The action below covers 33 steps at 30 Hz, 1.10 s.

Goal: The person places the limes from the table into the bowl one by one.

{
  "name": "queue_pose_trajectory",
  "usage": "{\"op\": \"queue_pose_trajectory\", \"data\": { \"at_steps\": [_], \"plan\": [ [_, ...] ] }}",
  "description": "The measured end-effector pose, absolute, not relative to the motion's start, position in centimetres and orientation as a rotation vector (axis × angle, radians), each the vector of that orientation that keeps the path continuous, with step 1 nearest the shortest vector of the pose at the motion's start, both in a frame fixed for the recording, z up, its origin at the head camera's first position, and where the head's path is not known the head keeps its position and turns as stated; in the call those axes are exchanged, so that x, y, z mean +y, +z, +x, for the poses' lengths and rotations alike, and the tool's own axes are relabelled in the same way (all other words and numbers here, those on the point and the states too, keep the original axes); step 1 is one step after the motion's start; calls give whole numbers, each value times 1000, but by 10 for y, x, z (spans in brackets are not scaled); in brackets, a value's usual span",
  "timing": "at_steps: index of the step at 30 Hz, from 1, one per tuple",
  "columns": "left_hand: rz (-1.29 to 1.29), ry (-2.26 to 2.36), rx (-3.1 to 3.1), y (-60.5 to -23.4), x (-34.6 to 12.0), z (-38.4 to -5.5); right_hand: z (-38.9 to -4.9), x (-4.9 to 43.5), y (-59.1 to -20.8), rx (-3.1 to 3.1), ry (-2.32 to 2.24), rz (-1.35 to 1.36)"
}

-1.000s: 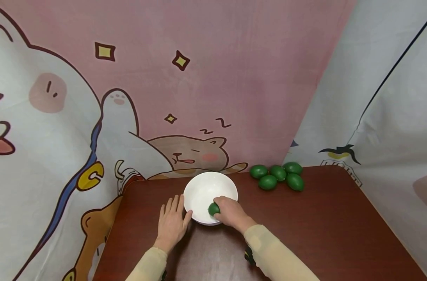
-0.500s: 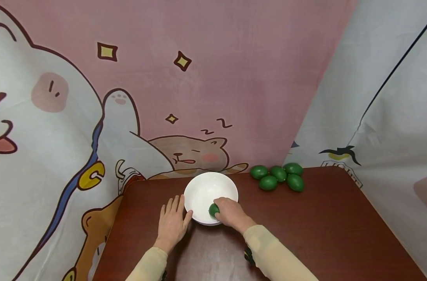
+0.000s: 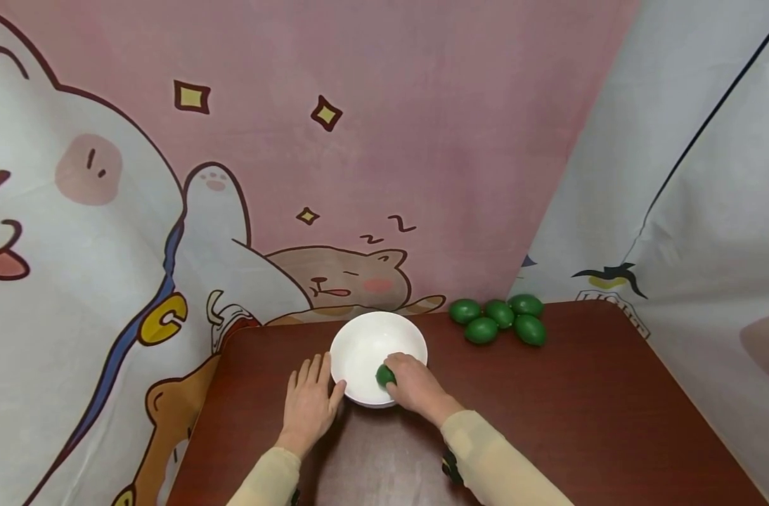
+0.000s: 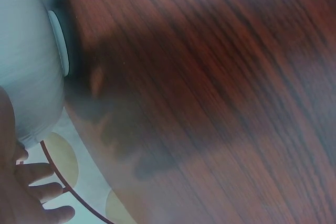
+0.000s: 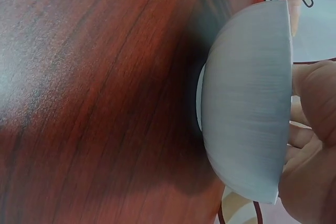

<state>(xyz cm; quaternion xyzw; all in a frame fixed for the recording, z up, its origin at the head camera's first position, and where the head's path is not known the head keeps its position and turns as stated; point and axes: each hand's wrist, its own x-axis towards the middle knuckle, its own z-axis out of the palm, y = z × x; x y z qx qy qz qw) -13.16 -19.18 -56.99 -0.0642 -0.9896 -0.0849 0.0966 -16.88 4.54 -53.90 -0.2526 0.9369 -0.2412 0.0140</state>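
Note:
A white bowl (image 3: 368, 341) stands on the brown wooden table near its back edge. My right hand (image 3: 416, 386) reaches over the bowl's near right rim and grips a green lime (image 3: 385, 377) inside it; the palm hides part of the fruit. Against the bowl's left side rests my left hand (image 3: 308, 404), fingers straight and thumb at the rim. The left wrist view shows the bowl's outer wall (image 4: 31, 56), with some fingers (image 4: 44, 192) beside it. From the right wrist, the bowl (image 5: 247, 103) appears side-on, with the right hand (image 5: 312, 166) over its rim.
Several green limes (image 3: 481, 330) lie in a cluster at the back of the table (image 3: 587, 407), right of the bowl. Behind the table hangs a pink and white cartoon cloth (image 3: 460, 140).

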Motion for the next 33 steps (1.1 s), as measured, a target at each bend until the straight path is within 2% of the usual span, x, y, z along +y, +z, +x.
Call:
{"op": "queue_pose_trajectory", "data": {
  "at_steps": [19, 33],
  "plan": [
    [-176, -268, -2952, -570, -191, -132, -158, 70, -535, 2992, -962, -757],
    [-176, -269, -2953, -573, -192, -132, -163, 100, -540, 3146, -1115, -735]
  ]
}}
